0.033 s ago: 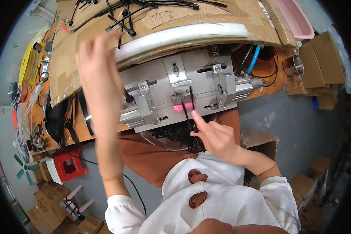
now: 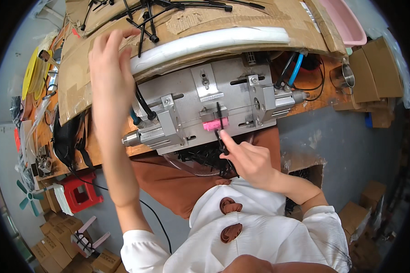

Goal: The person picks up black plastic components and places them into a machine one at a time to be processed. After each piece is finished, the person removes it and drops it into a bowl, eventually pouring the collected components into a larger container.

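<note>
Over the left part of the cardboard, my left hand (image 2: 111, 66) is raised with its fingers apart and nothing visible in them. Its fingertips are close to a pile of slim black rods with thicker ends (image 2: 152, 36). My right hand (image 2: 250, 159) is closed, index finger stretched forward, on a slim black rod-like piece (image 2: 220, 113) whose exact kind I cannot make out. That piece points away from me, across a pink block (image 2: 209, 125) on the front of a metal fixture (image 2: 182, 86). Part of the piece is hidden by my fingers.
A white padded strip (image 2: 214, 40) edges the cardboard (image 2: 196, 20) behind the fixture. Metal clamp blocks (image 2: 262, 102) with blue and black hoses (image 2: 296, 68) flank the plate. Below its front edge lies a clear container of black pieces (image 2: 200, 159). A metal cup (image 2: 342, 77) stands right.
My left hand has shifted slightly left, uncovering the left clamp's hoses and end. In my right hand, the black piece has moved a little left; two separated tips now look like one line.
</note>
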The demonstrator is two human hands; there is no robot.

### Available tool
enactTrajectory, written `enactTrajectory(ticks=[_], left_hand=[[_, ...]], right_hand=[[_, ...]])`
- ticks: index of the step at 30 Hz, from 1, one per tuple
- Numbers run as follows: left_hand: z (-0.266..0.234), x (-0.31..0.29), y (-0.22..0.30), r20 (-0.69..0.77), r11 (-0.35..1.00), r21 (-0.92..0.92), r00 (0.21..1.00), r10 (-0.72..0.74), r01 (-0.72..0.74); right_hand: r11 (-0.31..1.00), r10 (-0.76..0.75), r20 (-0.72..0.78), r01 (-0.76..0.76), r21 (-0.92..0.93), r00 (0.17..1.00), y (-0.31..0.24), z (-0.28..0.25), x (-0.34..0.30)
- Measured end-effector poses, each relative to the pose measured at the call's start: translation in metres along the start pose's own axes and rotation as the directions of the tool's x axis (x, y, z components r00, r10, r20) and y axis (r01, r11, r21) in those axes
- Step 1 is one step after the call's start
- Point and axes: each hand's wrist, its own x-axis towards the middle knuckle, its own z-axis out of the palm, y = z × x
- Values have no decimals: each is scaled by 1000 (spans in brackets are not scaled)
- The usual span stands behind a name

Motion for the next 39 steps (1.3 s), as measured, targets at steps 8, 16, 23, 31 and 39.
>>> enactTrajectory(ticks=[8, 16, 23, 31, 39], left_hand=[[-12, 10, -16, 95, 996, -92, 995, 24, -15], [6, -145, 96, 116, 994, -106, 993, 17, -4], [48, -171, 121, 298, 992, -9, 947, -118, 126], [49, -169, 118, 333, 992, 10, 935, -121, 124], [46, -167, 125, 326, 997, 63, 943, -63, 44]], right_hand=[[998, 46, 20, -47, 45, 999, -2, 4, 14], [843, -217, -171, 96, -529, 961, 49, -65, 180], [933, -206, 258, 269, -239, 944, 84, -95, 248], [697, 166, 95, -185, 693, 982, 85, -132, 149], [625, 389, -105, -178, 760, 915, 18, -111, 70]])
